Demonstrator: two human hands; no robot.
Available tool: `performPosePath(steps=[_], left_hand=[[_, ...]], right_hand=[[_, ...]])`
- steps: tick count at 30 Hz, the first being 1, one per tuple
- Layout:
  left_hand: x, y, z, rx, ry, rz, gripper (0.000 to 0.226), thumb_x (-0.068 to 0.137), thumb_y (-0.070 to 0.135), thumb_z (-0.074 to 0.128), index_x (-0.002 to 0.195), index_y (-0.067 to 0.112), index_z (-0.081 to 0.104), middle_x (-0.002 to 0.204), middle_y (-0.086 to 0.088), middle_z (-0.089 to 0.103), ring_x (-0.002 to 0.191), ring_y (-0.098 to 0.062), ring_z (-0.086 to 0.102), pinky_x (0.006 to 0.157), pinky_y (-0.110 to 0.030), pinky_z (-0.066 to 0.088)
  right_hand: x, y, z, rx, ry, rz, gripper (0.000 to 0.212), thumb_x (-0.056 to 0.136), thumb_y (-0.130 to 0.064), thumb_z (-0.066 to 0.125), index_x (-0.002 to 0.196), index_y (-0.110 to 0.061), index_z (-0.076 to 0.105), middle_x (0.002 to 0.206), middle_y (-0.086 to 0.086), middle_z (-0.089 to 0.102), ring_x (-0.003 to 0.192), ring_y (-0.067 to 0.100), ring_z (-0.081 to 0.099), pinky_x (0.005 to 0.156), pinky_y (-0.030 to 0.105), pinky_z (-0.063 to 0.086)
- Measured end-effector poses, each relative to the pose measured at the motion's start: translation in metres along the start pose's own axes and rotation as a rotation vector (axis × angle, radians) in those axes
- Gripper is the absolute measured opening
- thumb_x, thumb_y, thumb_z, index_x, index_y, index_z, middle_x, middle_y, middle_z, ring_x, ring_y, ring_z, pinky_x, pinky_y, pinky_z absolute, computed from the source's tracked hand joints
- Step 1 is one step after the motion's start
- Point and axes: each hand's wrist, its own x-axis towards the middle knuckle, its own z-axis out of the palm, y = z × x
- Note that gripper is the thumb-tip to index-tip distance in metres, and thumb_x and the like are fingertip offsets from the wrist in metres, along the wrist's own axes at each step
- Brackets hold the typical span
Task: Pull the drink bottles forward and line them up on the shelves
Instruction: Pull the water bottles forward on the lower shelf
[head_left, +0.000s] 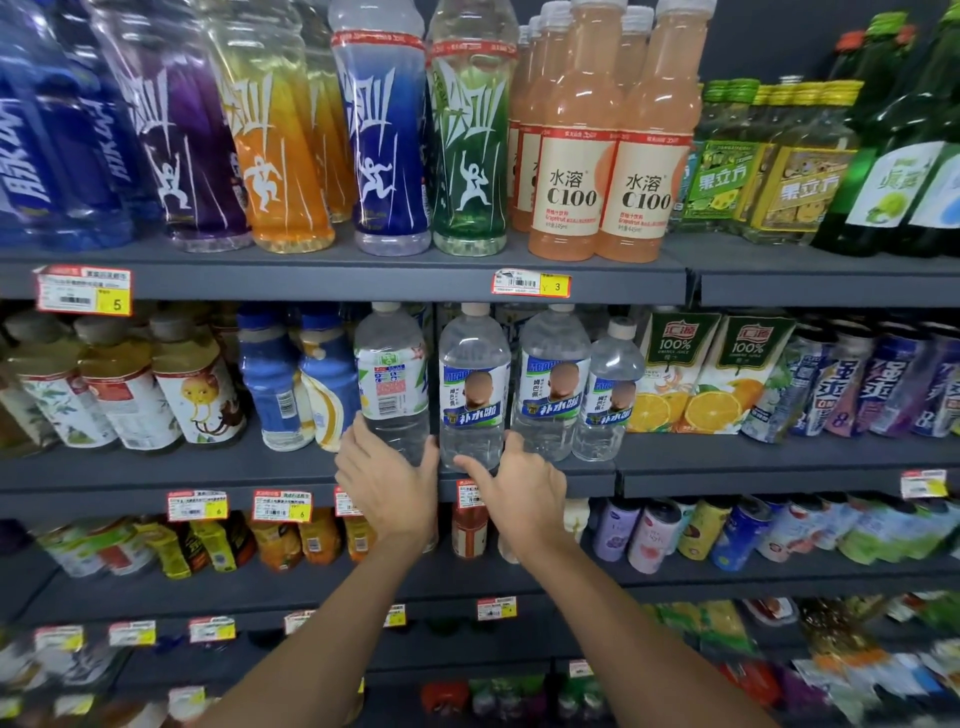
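Note:
Several clear drink bottles stand on the middle shelf (519, 475). My left hand (387, 483) grips the base of a clear bottle (392, 374) whose label is turned to its barcode side. My right hand (519, 493) curls round the base of the bottle beside it (472, 384), which shows a blue label with a face. Two more of the same blue-labelled bottles (553, 379) stand to the right, the last one (613, 389) set further back. Both held bottles are upright at the shelf's front edge.
Blue bottles (291, 374) stand left of my hands and orange juice cartons (706, 369) to the right. The upper shelf carries tall coloured sports drinks (384, 130) and grapefruit bottles (602, 145). Lower shelves hold cans and pouches. Price tags (530, 283) line the shelf edges.

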Motion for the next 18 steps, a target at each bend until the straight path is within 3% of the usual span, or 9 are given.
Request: performPosePath(steps=[4,11,14,18], left_hand=[[0.006,0.000,-0.005,0.032,-0.002,0.029,0.097,0.079,0.066,0.071,0.143,-0.001,0.040,0.130,-0.021,0.055,0.117,-0.037,0.051,0.093,-0.048,0.041],[0.015,0.007,-0.012,0.062,-0.082,-0.006,0.092,0.071,0.060,0.080,0.135,0.002,0.047,0.120,-0.017,0.060,0.113,-0.036,0.054,0.093,-0.046,0.040],[0.025,-0.007,-0.020,-0.084,-0.132,0.085,0.083,0.066,0.058,0.081,0.128,0.011,0.051,0.115,-0.005,0.063,0.111,-0.027,0.059,0.094,-0.044,0.047],[0.040,-0.031,-0.038,-0.339,-0.396,0.177,0.095,0.063,0.056,0.083,0.140,0.032,0.032,0.125,0.018,0.058,0.113,-0.007,0.056,0.092,-0.033,0.049]], right_hand=[[0.000,0.001,-0.005,-0.034,-0.001,-0.022,0.078,0.088,-0.080,0.040,0.125,-0.013,0.054,0.093,0.007,0.074,0.092,0.030,0.071,0.067,0.037,0.040],[0.002,0.003,-0.006,-0.103,0.005,-0.044,0.068,0.093,-0.075,0.041,0.117,-0.014,0.056,0.091,0.008,0.074,0.090,0.031,0.071,0.065,0.036,0.034],[0.004,0.007,-0.004,-0.098,0.011,-0.058,0.067,0.093,-0.075,0.042,0.114,-0.013,0.057,0.088,0.007,0.073,0.088,0.032,0.071,0.063,0.036,0.034],[0.006,0.013,0.002,-0.069,0.032,-0.081,0.074,0.091,-0.078,0.040,0.125,-0.014,0.056,0.086,0.006,0.072,0.089,0.032,0.071,0.066,0.037,0.037]])
